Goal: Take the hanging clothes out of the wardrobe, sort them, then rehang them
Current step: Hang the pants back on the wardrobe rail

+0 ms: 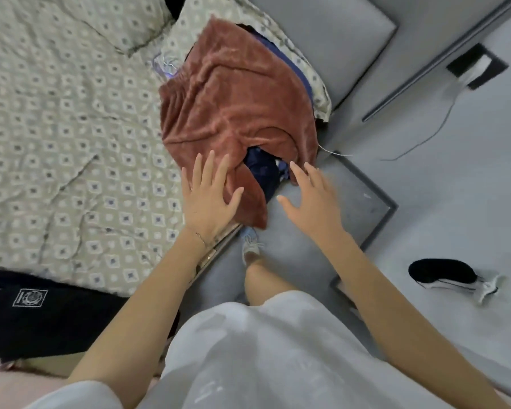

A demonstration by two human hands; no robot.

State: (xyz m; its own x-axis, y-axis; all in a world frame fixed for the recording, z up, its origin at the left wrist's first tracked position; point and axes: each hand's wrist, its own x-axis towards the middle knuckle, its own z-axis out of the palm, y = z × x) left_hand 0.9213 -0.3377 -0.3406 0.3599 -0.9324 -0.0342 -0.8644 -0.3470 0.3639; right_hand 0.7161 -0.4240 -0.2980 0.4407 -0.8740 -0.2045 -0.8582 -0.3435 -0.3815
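A rust-brown fleecy garment [236,107] lies on top of a pile of clothes at the bed's right edge. Dark blue clothes [261,169] show beneath it. My left hand [210,199] is spread with straight fingers, its fingertips over the brown garment's lower edge. My right hand [313,199] hovers open beside the pile, fingers spread, over the grey floor; it looks blurred and holds nothing.
The bed [56,128] has a patterned grey-green sheet and a pillow [124,22]. A black garment with a white logo [36,308] lies at the bed's near corner. On the grey floor are a black shoe [443,273], a dark-framed panel [375,208] and a thin cable [431,131].
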